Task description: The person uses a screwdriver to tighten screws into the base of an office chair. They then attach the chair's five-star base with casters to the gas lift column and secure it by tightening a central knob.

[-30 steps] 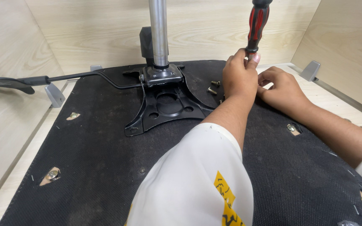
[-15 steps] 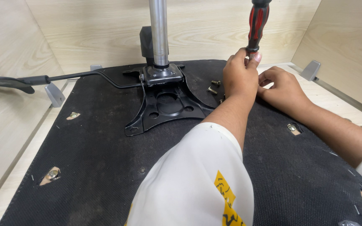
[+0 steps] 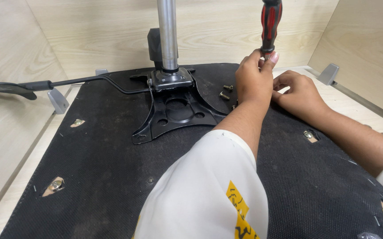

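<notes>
Now the left hand (image 3: 254, 79) pinches the bottom of a red and black screwdriver (image 3: 270, 24), standing straight up over the black metal plate (image 3: 173, 113). Just beside, the right hand (image 3: 300, 93) rests half curled, holding nothing I can see.

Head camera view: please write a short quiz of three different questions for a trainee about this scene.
1. True or false: the left hand grips the red and black screwdriver upright.
2. Where do the two loose screws lie? A) on the black seat underside B) on the wooden wall C) in the right hand
3. Fill in: the silver column stands on the black metal ______.

Key: 1 true; 2 A; 3 plate.
</notes>
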